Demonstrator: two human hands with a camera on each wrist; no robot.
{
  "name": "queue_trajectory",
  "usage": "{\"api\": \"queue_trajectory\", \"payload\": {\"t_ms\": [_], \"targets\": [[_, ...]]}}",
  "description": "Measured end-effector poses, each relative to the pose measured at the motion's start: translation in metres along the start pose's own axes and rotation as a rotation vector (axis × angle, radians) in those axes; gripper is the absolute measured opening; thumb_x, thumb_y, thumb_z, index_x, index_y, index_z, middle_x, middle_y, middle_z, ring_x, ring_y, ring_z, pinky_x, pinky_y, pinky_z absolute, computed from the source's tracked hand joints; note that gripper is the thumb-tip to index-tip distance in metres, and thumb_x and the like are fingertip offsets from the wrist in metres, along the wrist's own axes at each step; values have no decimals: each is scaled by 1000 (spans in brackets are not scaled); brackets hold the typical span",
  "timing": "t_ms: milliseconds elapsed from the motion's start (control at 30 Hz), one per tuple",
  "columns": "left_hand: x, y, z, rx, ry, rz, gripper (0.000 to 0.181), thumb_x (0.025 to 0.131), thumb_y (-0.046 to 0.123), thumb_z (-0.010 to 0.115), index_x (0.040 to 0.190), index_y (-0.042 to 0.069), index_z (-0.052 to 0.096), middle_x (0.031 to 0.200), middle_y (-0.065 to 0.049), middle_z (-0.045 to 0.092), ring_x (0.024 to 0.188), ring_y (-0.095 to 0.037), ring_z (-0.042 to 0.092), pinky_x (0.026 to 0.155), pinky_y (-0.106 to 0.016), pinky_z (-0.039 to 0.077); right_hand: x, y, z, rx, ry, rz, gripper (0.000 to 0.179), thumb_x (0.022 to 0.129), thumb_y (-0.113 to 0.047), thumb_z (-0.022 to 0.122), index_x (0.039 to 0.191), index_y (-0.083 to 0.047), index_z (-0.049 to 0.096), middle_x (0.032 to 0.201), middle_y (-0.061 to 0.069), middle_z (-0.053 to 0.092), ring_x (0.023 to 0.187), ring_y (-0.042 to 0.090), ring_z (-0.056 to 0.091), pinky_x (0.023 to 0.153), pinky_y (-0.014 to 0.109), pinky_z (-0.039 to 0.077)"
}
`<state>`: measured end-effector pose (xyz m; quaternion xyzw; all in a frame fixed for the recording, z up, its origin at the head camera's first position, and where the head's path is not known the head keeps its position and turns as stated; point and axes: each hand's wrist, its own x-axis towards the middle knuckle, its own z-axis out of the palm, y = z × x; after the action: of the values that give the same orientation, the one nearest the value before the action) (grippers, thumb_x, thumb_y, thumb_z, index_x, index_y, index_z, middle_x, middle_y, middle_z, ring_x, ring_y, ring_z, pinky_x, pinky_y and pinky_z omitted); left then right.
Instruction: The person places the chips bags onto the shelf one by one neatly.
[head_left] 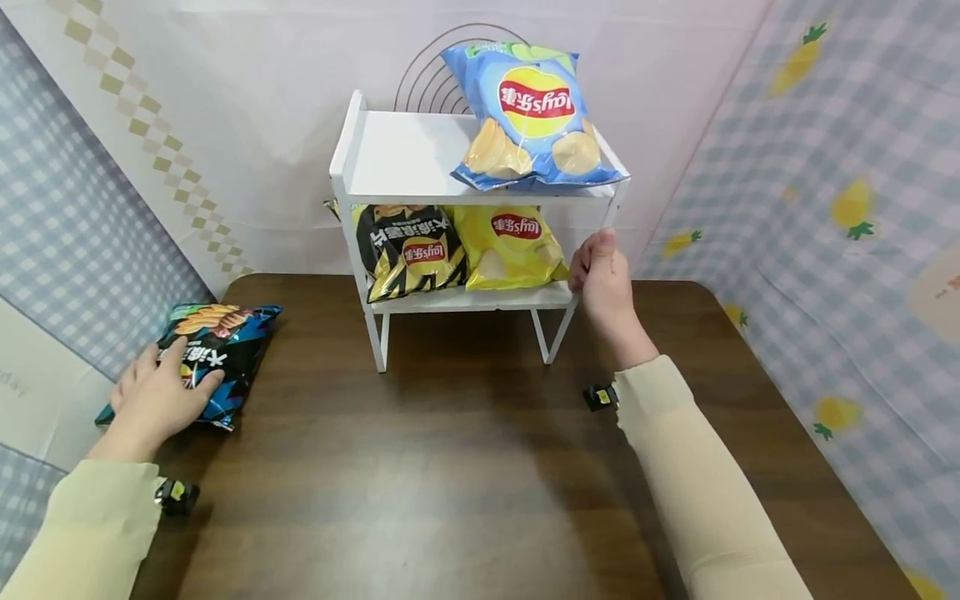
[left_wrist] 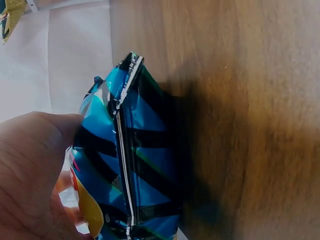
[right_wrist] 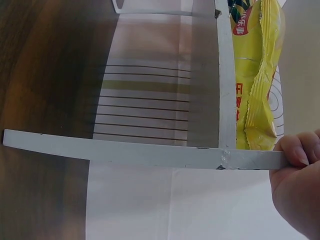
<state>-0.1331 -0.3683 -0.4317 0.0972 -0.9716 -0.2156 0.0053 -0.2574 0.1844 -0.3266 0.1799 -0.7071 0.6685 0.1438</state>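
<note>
At the left of the table in the head view lies a blue-and-black bag of chips (head_left: 240, 367). My left hand (head_left: 161, 396) rests on its printed front with fingers spread and thumb out to the side. The left wrist view shows the thumb (left_wrist: 65, 125) touching the bag's edge, beside its striped, seamed side (left_wrist: 150, 165). A white two-tier rack (head_left: 420, 158) stands at the back of the table. My right hand (head_left: 603, 279) grips its right-hand upright, beside the lower shelf. In the right wrist view, curled fingers (right_wrist: 300, 147) wrap round the white bar (right_wrist: 150, 154).
A blue Lay's bag (head_left: 525, 117) leans on the rack's upper shelf, its right side near the shelf edge. Below it, a black-and-yellow bag (head_left: 412, 254) and a yellow bag (head_left: 510, 246) sit side by side. Checked cloth (head_left: 825, 167) hangs round the brown table (head_left: 420, 483).
</note>
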Motion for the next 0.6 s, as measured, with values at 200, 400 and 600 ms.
{"api": "queue_trajectory", "payload": {"t_ms": [200, 400, 600], "targets": [[-3, -2, 2, 3, -23, -5, 89, 96, 59, 41, 153, 1, 5, 147, -42, -5, 126, -69, -1, 93, -78, 3, 4, 10, 3, 50, 7, -26, 51, 103, -42, 18, 73, -4, 33, 56, 7, 30, 48, 19, 31, 49, 28, 28], [-9, 5, 3, -8, -16, 23, 87, 96, 58, 43, 153, 2, 9, 147, -42, 0, 126, -69, 2, 93, -78, 2, 4, 7, 5, 97, 20, -43, 50, 104, -41, 17, 71, -5, 31, 55, 5, 27, 45, 17, 27, 46, 27, 23], [-18, 11, 0, 22, -29, 54, 83, 97, 58, 41, 151, 0, 18, 144, -42, 10, 119, -71, 15, 89, -78, 10, 4, 9, 3, 70, 1, -22, 49, 105, -35, 14, 72, -4, 32, 55, 6, 29, 46, 17, 29, 47, 27, 25]]}}
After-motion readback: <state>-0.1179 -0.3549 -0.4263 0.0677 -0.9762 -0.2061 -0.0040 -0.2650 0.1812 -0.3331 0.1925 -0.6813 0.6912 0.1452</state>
